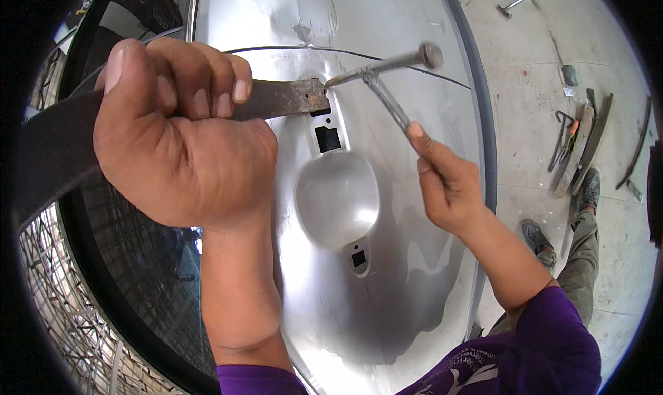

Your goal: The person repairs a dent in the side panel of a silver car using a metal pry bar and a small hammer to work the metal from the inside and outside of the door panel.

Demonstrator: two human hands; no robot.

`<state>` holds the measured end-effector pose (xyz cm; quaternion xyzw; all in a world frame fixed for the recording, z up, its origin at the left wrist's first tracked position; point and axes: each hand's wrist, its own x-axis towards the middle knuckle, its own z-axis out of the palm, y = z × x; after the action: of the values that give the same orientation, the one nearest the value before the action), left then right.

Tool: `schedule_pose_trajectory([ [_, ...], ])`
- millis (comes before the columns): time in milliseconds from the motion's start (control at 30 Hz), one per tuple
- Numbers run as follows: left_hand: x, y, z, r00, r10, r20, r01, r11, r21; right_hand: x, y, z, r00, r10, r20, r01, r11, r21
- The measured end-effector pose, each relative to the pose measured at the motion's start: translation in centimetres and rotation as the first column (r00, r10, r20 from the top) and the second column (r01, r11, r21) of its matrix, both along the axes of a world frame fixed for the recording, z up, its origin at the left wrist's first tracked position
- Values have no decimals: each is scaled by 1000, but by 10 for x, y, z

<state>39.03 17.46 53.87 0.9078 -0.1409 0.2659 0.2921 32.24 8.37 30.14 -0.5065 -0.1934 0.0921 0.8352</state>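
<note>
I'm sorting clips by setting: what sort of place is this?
Probably a vehicle body workshop: a silvery car door with a round handle recess, a hammer in the right hand, and another hammer on the pale floor.

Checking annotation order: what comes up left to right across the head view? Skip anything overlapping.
Left hand → round panel recess → right hand → floor hammer → small grey piece → far-right curved dark strip.

Smooth glossy metal car door (404, 201), scuffed metal hammer (397, 63), rough dull metal bar (286, 99), matt cloth sleeve (561, 343)
</note>
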Motion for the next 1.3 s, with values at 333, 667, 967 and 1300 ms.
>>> schedule_pose_trajectory([
  [333, 1, 1, 0, 1000, 14, 9, -14, 1000, 10, 2, 1, 2, 986, -158, 58, 155, 986, 65],
  [667, 2, -1, -1, 1000, 12, 7, -12, 999, -37, 10, -7, 4, 998, -45, 43, 46, 999, -2],
  [967, 0, 1, -1, 1000, 8, -11, -8, 1000, 3, 4, -2, 3, 990, -138, 10, 135, 980, 143],
  [1300, 3, 0, -1, 1000, 20, -4, -20, 998, -55, 5, -4, 7, 998, -55, 43, 55, 998, -10],
])
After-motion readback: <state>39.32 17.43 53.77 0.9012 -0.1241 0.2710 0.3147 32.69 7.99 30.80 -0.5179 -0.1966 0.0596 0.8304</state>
